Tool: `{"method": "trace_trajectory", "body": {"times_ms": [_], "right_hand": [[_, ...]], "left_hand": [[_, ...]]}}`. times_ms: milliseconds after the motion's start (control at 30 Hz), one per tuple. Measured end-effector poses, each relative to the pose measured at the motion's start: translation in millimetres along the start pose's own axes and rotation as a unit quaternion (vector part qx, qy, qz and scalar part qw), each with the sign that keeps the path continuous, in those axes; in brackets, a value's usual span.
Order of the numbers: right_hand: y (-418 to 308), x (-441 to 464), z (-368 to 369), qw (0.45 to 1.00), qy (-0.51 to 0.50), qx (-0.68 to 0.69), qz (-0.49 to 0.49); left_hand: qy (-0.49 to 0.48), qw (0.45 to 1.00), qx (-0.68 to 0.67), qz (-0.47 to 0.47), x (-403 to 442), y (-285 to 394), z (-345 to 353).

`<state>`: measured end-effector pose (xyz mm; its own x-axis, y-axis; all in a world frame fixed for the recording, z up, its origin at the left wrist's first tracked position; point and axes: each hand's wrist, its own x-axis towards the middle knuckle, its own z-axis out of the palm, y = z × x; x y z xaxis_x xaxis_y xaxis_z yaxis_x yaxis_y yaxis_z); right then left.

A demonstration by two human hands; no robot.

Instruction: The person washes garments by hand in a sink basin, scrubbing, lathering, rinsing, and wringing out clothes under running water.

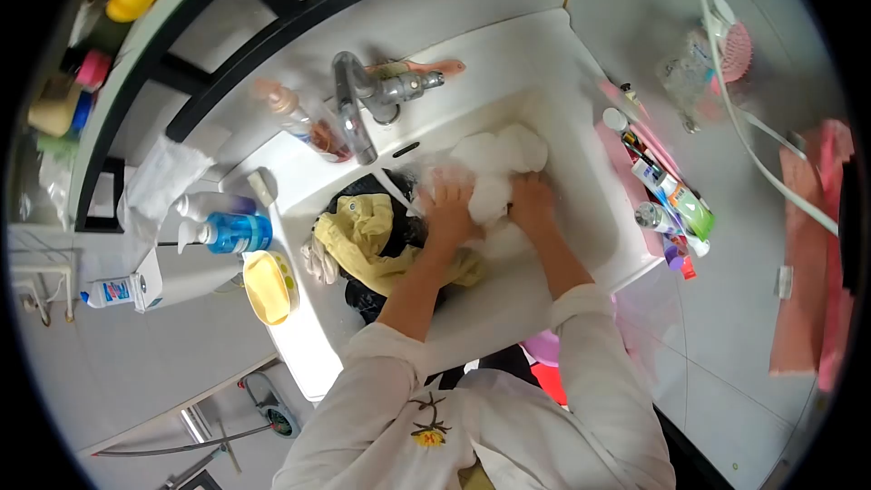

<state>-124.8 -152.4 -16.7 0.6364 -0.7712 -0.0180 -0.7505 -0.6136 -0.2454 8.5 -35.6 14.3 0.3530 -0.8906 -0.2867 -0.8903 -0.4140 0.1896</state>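
Water runs from the metal faucet (352, 109) into a white sink (581, 245). A white rounded item (494, 159) with several puffy lobes lies in the water; its exact kind is unclear. My left hand (446, 204) is under the stream at the item's left side, fingers spread. At the lower right of the same item, my right hand (531, 201) touches it, palm down, with its fingers apart and partly blurred by water. Left of my left hand, a pale yellow garment (363, 236) lies over dark wet cloth (367, 189) against the sink wall.
Along the left rim stand a blue pump bottle (238, 232) and a yellow soap dish (267, 287). A clear pump bottle (313, 127) is beside the faucet. Toothpaste tubes (676, 200) fill a pink holder (620, 159) on the right. A white cable (726, 95) hangs near the right wall.
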Motion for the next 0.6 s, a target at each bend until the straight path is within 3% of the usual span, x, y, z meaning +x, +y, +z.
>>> {"method": "trace_trajectory", "body": {"times_ms": [67,167,267,333,400,600], "right_hand": [[-7.5,-26.7,-23.3,0.996,0.087,0.017,-0.01],[-8.1,-40.9,-50.7,0.995,-0.027,0.089,0.042],[-66.6,-47.4,-127.6,0.988,0.023,0.141,-0.059],[-112.0,-51.1,-191.0,0.985,0.032,0.139,-0.099],[-136.7,-48.5,-221.1,0.958,0.153,0.185,-0.157],[-189.9,-62.1,-331.7,0.894,0.292,0.226,-0.253]], "left_hand": [[0.059,0.997,-0.039,0.026,-21.0,-4.9,14.6],[0.114,0.987,-0.114,0.024,-48.3,-5.6,18.1],[0.114,0.965,-0.235,-0.018,-83.8,5.6,-21.7],[0.203,0.899,-0.379,0.077,-81.4,-1.2,-50.6],[0.295,0.83,-0.443,0.168,-82.9,2.0,-93.0],[0.422,0.713,-0.517,0.213,-111.0,17.5,-198.1]]}}
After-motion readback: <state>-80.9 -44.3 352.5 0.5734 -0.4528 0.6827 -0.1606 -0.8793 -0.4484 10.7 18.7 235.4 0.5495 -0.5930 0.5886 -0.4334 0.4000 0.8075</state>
